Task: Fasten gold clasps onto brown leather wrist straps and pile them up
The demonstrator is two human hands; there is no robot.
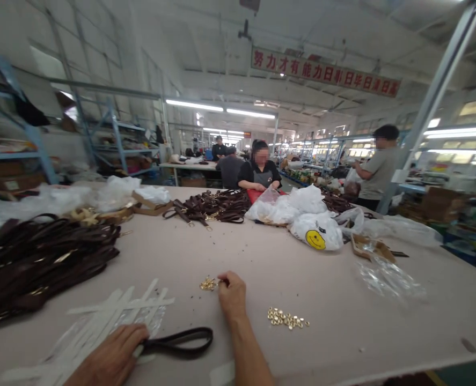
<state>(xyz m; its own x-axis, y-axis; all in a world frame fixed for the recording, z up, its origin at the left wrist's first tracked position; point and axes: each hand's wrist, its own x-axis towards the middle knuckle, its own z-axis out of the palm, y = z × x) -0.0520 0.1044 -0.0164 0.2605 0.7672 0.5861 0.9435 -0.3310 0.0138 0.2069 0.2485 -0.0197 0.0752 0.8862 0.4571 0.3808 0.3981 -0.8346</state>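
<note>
My left hand (115,349) is closed around one end of a dark brown leather strap (185,349), whose looped end lies on the table towards the middle. Beside a small heap of gold metal pieces (208,283), my right hand (233,295) has its fingers curled in a pinch; what is between the fingertips, if anything, is too small to make out. To the right of that forearm lies a second scatter of gold ring-like pieces (288,318). Strips of whitish tape (121,305) cross the tabletop beyond my left hand.
Brown straps with gold clasps (40,262) are heaped at the left, and more straps (213,206) lie at the far edge. White plastic bags (294,206), a shallow box (371,247) and clear wrappers (388,279) lie right of centre. A person (259,169) works across the table.
</note>
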